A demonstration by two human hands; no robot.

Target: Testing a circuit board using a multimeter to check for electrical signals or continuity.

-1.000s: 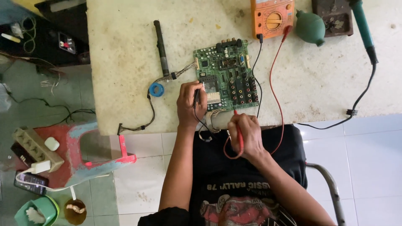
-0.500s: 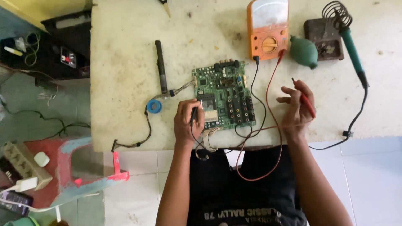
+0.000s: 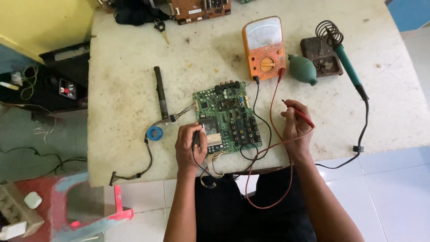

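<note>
A green circuit board lies on the stained white table in front of me. My left hand grips a black test probe, its tip on the board's lower left part. My right hand holds a red test probe above the table, right of the board and apart from it. Red and black leads run from both probes up to an orange analog multimeter behind the board.
A soldering iron rests in its coil stand at the right, beside a green rubber blower. A black cylindrical tool and a blue solder spool lie left of the board. Another board sits at the far edge. A red stool stands below left.
My right hand has lifted from the table's near edge up to the right of the board with the red probe. The view has shifted down and closer.
</note>
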